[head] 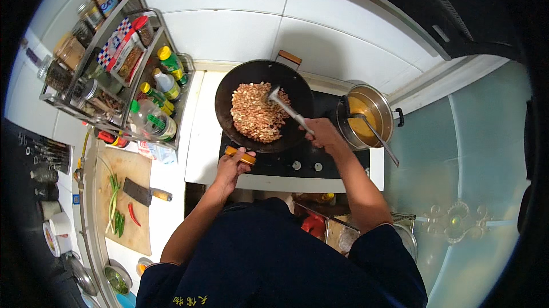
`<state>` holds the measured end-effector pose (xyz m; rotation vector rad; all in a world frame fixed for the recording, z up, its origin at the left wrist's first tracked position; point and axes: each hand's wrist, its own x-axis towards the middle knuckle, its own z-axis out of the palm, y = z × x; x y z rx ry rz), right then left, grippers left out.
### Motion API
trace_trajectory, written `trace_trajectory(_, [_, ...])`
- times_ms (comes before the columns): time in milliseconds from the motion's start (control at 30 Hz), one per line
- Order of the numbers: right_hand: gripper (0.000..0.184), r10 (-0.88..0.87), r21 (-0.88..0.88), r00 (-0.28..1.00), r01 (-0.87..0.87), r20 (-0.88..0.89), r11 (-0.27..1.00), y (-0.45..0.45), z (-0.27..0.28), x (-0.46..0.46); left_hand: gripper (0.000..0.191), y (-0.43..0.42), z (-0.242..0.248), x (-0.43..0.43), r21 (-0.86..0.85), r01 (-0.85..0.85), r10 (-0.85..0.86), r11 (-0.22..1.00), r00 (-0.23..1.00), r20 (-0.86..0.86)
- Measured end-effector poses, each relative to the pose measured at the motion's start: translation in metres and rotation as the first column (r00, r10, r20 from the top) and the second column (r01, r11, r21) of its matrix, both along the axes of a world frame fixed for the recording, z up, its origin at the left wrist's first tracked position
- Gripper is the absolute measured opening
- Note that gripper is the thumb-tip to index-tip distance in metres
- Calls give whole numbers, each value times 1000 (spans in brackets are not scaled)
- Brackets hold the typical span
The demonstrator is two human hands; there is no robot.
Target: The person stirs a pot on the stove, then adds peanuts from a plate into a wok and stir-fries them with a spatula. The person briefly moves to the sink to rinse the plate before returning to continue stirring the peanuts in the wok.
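Observation:
A dark wok (296, 106) sits on the left side of a black gas hob (343, 160). Many reddish-and-pale peanuts (257, 113) lie spread over its bottom. By the wok's wooden handle (246, 158), my left hand (229, 168) grips the near side. My right hand (322, 134) is closed around the shaft of a metal spatula (291, 111), whose head dips among the peanuts near the wok's centre. Right of that hand stands a steel pot (388, 123) with yellowish liquid, and a ladle (377, 134) leans across its rim.
A cutting board (137, 243) on the left carries a cleaver (138, 191), a red chilli (134, 214), green peppers (119, 223) and scallions (112, 203). Above it rises a metal spice rack (161, 36) with jars and bottles. A range hood (429, 8) overhangs at upper right.

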<state>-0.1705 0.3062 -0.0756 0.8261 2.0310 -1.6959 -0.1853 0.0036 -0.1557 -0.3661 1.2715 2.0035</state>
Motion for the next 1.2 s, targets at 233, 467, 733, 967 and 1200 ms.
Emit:
trace_trajectory(233, [28, 508, 944, 859, -219, 66, 247, -25, 1, -22, 28, 0, 0, 1, -8, -23, 23, 1000, 1000, -5])
trace_trajectory(467, [34, 662, 866, 661, -499, 354, 36, -39, 27, 6, 28, 2, 2, 0, -13, -39, 39, 999, 999, 7])
trace_trajectory(733, [28, 651, 942, 745, -306, 145, 140, -9, 59, -1, 29, 0, -1, 0, 6, -15, 15, 1000, 1000, -4])
trace_trajectory(967, [24, 603, 919, 752, -385, 264, 78, -16, 34, -24, 28, 1, 1, 0, -9, -38, 38, 999, 999, -1])
trace_trajectory(1200, [26, 616, 828, 686, -552, 386, 95, -5, 113, -5, 28, 0, 4, 0, 6, -16, 16, 1000, 1000, 10])
